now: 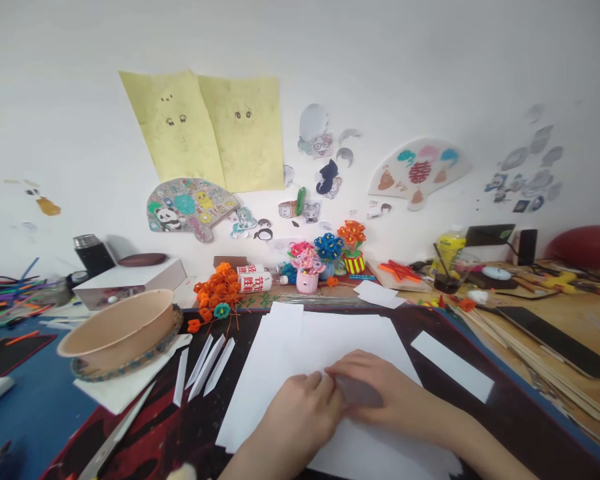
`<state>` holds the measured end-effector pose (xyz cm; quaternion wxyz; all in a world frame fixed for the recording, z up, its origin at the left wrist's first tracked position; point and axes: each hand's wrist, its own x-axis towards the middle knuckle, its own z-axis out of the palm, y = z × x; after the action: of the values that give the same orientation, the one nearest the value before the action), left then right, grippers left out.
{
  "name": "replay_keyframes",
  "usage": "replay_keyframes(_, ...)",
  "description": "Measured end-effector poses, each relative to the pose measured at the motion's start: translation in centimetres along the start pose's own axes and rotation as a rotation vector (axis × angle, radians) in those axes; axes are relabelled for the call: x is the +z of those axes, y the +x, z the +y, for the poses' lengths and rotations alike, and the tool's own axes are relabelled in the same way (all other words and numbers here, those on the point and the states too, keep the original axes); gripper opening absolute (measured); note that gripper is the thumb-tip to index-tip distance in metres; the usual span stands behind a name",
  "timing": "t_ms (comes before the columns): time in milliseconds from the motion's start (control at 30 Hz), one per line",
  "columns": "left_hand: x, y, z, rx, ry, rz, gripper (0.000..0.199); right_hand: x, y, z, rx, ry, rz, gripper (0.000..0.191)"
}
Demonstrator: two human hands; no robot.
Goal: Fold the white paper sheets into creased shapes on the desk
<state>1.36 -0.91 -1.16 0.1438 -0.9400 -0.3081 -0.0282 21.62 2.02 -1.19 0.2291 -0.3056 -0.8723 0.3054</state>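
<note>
My left hand [307,410] is closed, its fingers curled together over a stack of white paper [265,387]. Against it, my right hand [397,387] bends in a pinch, fingertips meeting the left ones. Between my hands shows a greyish, shaded piece of paper [363,392]; most of it is hidden by my fingers. Several narrow folded paper strips [207,367] lie left of the stack. To its right rests a flat white paper strip [453,365]. One more white slip [287,320] lies on the stack's far edge.
Scissors [117,437] lie at front left, near a beige basin [117,327]. Orange pipe-cleaner flowers [220,287] and small flower pots [307,280] stand at the back. On the right are a dark phone [560,341], thin wooden sticks [535,380] and a cup of dark liquid [446,283].
</note>
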Motion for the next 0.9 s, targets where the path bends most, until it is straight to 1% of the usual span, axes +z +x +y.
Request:
replay_keyframes(100,0.4,-0.1,0.4,0.066,0.100,0.024,0.012,0.2,0.0,0.1,0.001,-0.008,0.017,0.049)
replay_keyframes(233,0.9,-0.2,0.6,0.049,0.143,0.147,0.010,0.5,0.1,0.1,0.006,-0.043,0.034,0.049)
replay_keyframes(300,1.1,-0.2,0.6,0.027,0.163,0.214,0.008,0.6,0.1,0.0,0.006,-0.097,0.040,0.041)
replay_keyframes(367,1.2,-0.2,0.5,-0.010,0.172,0.264,0.008,0.7,0.1,0.2,-0.010,-0.187,0.067,0.025)
replay_keyframes(400,1.2,-0.2,0.4,-0.035,0.168,0.282,0.008,0.8,0.0,0.3,-0.031,-0.234,0.099,0.016)
replay_keyframes(433,1.1,-0.3,0.4,-0.063,0.162,0.294,0.008,0.9,-0.1,0.4,-0.061,-0.279,0.146,0.013)
replay_keyframes(533,1.1,-0.3,0.3,-0.138,0.127,0.315,0.014,1.3,-0.3,0.7,-0.199,-0.373,0.290,0.020)
replay_keyframes(667,1.2,-0.3,0.3,-0.184,0.073,0.336,0.020,1.9,-0.4,0.8,-0.374,-0.512,0.373,0.028)
replay_keyframes(767,1.2,-0.3,0.1,-0.190,0.059,0.355,0.019,1.8,-0.4,0.7,-0.429,-0.572,0.429,0.026)
replay_keyframes(900,0.5,-0.6,-0.3,-0.215,0.049,0.386,0.017,0.8,-0.5,0.5,-0.463,-0.610,0.513,0.022)
